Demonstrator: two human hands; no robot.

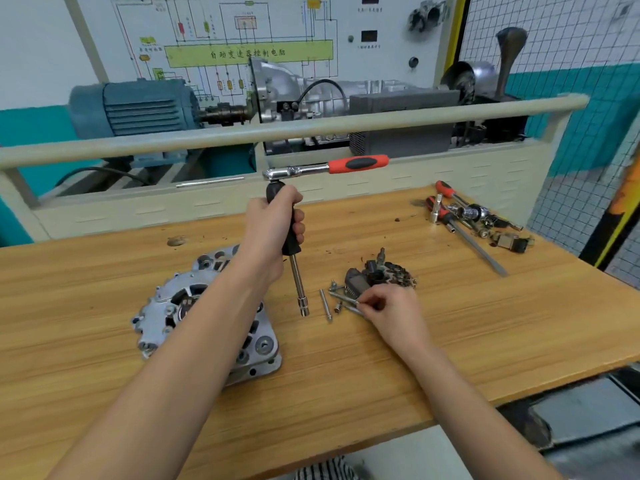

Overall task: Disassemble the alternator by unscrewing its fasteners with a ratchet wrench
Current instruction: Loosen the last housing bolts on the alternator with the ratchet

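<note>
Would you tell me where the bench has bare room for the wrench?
Free: the near right of the bench, below the right hand, and the far left behind the alternator. Crowded: the loose bolts and the far-right tool pile.

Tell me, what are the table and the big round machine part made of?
The table looks like wood or wood-patterned laminate: orange-brown with long grain lines and a matte face. The round alternator housing looks like cast metal, probably aluminium: silver-grey, dully shiny, with ribs and bolt holes.
</note>
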